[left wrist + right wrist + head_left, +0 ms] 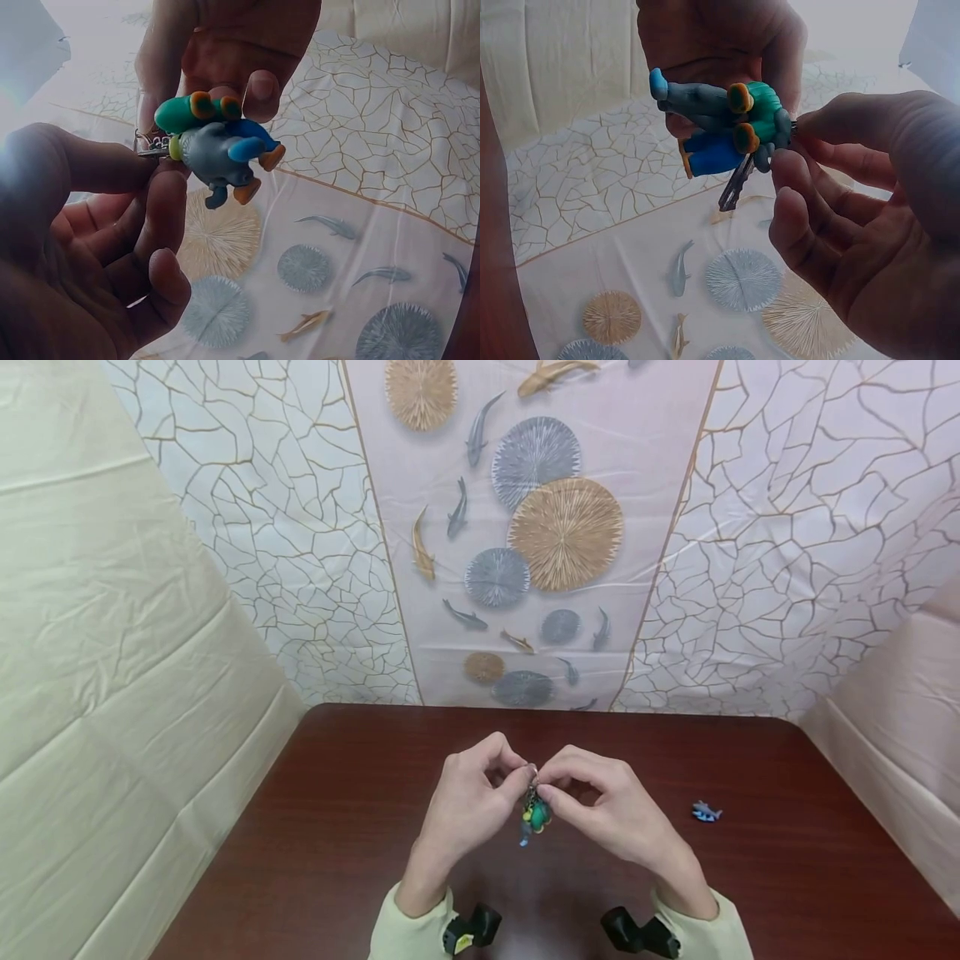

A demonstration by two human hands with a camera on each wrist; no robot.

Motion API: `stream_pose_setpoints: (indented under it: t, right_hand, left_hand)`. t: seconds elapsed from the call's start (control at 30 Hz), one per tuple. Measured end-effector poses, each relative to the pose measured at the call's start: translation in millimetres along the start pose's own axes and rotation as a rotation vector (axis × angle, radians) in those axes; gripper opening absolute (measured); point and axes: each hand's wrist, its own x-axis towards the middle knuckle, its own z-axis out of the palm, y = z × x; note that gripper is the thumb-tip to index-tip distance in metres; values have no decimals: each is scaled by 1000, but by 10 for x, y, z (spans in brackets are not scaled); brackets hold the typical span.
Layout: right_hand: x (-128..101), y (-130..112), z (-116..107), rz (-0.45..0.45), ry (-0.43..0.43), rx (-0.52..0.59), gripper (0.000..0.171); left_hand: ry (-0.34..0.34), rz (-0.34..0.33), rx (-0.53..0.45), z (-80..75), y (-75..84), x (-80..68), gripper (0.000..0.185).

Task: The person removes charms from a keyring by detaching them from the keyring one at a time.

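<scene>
Over table (300,885), left hand (468,803) and right hand (613,806) at the charms (537,815).
Both hands narrow, fingertips pinching at the charms' top end, left hand from the charms' left, right from their right. Charms green, grey and blue, hanging between hands. Blue toy (705,812) on table, well right of charms. Key (736,184) just beside charms.

Our left hand (472,802): thumb and index finger pinched, remaining fingers curled. Our right hand (611,810): matching pinch, fingertips just beside left's; contact between them unclear, wrist views dim. Left wrist (429,870), right wrist (681,872): angled inward, hands converging.
</scene>
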Motion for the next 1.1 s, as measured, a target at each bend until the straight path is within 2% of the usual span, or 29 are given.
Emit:
stream_pose_setpoints:
  t: [0.13,0.43,0.67,0.77,0.9,1.1]
  right_hand:
    - [-7,6,15,-41,8,-6,21]
    - [-5,3,38,-62,19,-1,23]
    - [1,8,42,-79,25,28,24]
    - [1,5,42,-88,29,37,24]
    - [1,-3,51,-104,39,65,24]
    - [15,-13,68,-125,68,95,24]
  left_hand:
    - [-15,-6,-11,0,-5,1,14]
    - [-42,-5,-43,-21,-2,3,14]
    - [-50,100,-14,-19,-8,4,17]
    - [-47,116,-13,-14,-4,6,16]
    - [-35,105,-37,-5,-7,6,15]
    - [-34,22,-107,-10,2,7,10]
